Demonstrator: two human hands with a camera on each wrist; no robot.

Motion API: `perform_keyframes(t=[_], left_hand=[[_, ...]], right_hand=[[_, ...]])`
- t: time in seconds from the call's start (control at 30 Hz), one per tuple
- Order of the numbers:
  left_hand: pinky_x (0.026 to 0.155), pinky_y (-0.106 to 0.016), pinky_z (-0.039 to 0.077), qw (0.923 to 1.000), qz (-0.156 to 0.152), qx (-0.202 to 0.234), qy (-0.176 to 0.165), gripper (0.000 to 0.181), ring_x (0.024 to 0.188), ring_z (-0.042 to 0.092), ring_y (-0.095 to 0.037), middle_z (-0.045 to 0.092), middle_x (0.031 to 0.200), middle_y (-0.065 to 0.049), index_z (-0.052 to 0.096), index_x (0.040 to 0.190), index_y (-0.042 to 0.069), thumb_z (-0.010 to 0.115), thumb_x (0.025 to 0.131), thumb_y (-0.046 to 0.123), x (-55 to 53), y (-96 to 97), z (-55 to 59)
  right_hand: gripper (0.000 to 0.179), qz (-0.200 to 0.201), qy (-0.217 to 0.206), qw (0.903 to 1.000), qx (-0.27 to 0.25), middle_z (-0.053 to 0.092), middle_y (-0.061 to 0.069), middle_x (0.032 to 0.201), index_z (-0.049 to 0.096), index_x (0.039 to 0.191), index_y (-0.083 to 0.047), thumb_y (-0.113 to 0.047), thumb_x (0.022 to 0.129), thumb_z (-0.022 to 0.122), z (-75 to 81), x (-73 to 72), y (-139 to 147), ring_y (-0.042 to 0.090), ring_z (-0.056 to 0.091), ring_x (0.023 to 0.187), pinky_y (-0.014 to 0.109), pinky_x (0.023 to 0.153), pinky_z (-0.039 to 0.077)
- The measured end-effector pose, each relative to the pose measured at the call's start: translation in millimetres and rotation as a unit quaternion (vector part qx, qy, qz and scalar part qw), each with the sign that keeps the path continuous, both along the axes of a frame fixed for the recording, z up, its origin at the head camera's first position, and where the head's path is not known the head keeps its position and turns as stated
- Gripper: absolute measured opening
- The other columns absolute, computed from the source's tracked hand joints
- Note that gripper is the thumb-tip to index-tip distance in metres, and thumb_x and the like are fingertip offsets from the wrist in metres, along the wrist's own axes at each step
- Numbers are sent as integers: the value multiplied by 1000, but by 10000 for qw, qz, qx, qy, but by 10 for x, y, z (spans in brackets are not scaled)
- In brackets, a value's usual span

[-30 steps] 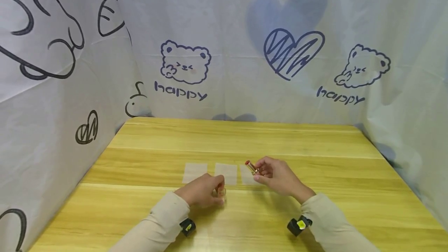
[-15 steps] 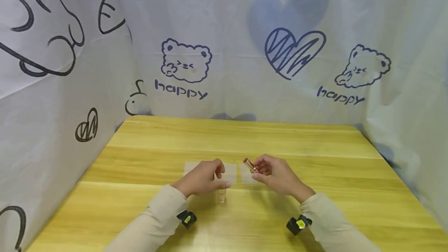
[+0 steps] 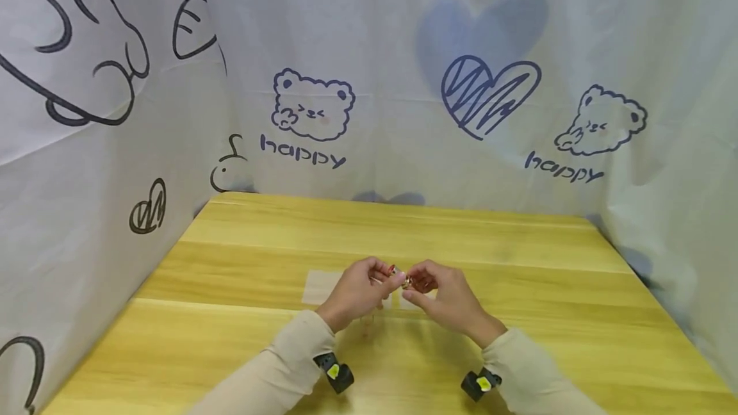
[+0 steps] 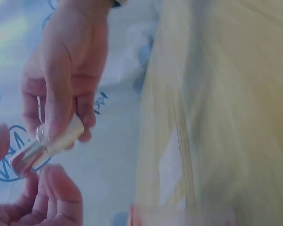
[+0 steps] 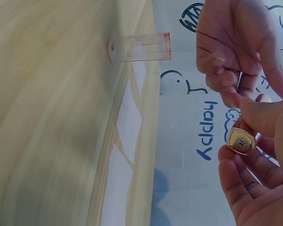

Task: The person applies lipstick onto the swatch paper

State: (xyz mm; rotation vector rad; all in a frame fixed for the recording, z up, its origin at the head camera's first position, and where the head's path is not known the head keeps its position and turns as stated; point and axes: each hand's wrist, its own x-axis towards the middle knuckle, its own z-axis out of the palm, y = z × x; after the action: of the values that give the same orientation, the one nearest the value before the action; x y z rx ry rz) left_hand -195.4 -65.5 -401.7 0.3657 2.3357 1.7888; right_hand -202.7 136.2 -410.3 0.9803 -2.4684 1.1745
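- Counting, I see one gold metal lipstick tube (image 3: 405,281), one clear plastic cap (image 5: 140,47) standing on the wooden counter (image 3: 519,312), and pale square patches (image 3: 319,285) there.
- My right hand (image 3: 441,296) pinches the tube above the counter; my left hand (image 3: 357,290) curls fingers at its red tip.
- A second ago my left hand was at the cap; now both hands meet.
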Motion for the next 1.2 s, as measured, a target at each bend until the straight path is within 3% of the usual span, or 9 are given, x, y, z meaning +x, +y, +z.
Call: perform_keyframes(t=[0.07, 0.3, 0.6, 0.83, 1.2], left_hand=[[68, -47, 55, 9995, 102, 283, -127, 39, 83, 60, -35, 62, 93, -11, 59, 104, 3, 66, 93, 40, 4, 25, 2], [58, -31, 51, 9924, 587, 950, -512, 40, 70, 53, -20, 58, 85, -9, 59, 98, 2, 67, 91, 40, -7, 112, 26], [46, -21, 44, 9731, 1209, 1514, -1243, 43, 58, 43, -10, 58, 88, -6, 59, 86, 3, 70, 87, 45, 1, 233, 77], [40, -20, 33, 9724, 1411, 1488, -1116, 45, 44, 32, -6, 60, 86, -3, 54, 78, 7, 70, 86, 48, 13, 277, 65], [51, -24, 37, 9698, 1856, 1459, -617, 35, 58, 45, -12, 52, 70, 1, 58, 76, 6, 77, 84, 34, -6, 307, 14]], right_hand=[[22, -110, 107, 9999, -30, 67, -4, 85, 65, 102, -8, -12, 84, 77, -10, 10, -20, 7, 63, 74, 29, 66, 56], [27, -442, 568, 9974, -80, 65, -4, 83, 66, 100, -7, -13, 80, 81, 6, 20, -72, 6, 61, 72, 34, 64, 56], [32, -757, 1874, 9794, -50, 60, -1, 78, 63, 90, -5, -10, 70, 88, -53, 13, -124, 12, 58, 67, 28, 59, 53], [35, -828, 2473, 9654, -13, 60, 4, 79, 62, 87, -3, -3, 65, 90, -95, -3, -150, 15, 59, 70, 29, 59, 52], [36, -846, 2823, 9556, 42, 60, 3, 75, 61, 83, -4, -1, 63, 90, -70, -5, -153, 13, 58, 67, 28, 57, 51]])
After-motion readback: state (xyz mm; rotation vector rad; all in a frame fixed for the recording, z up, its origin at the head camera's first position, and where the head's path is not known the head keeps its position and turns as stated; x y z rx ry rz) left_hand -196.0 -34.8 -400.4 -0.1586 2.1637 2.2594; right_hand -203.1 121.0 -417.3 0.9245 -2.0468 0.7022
